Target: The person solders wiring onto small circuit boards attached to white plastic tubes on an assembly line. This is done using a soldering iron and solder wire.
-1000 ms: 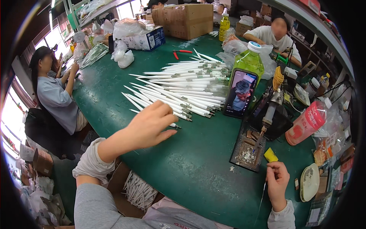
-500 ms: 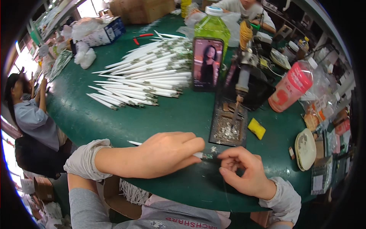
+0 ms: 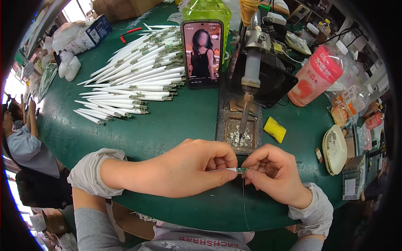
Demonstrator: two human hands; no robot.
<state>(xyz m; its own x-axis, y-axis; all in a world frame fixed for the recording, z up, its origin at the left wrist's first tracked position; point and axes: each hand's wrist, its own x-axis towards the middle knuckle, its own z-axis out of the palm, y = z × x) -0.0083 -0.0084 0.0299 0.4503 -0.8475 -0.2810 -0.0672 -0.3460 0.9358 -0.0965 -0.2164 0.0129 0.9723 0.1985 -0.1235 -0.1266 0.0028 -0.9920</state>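
My left hand [image 3: 188, 169] is closed around a white pen-shaped stick, pinching it between thumb and fingers. From its right end a small green circuit board [image 3: 241, 170] sticks out. My right hand [image 3: 274, 173] pinches at that end, thumb and forefinger touching or nearly touching the board. Below those fingertips hangs a thin wire [image 3: 244, 205], reaching down past the table edge. Just beyond both hands, a soldering iron [image 3: 251, 69] in a holder points its tip down over a tray [image 3: 256, 140] with silvery solder scraps.
Many white sticks [image 3: 138, 71] with board ends lie piled at the back left. A phone [image 3: 203, 54] leans on a green bottle [image 3: 213, 10]. Right of the tray lie a yellow sponge [image 3: 275, 129], a pink bottle [image 3: 314, 77] and a dish [image 3: 335, 150]. A co-worker [image 3: 29, 146] sits left.
My two hands have come together, the right fingertips closing in at the board end. The stick's board now lies between them. The view has shifted, bringing the iron and tray nearer.
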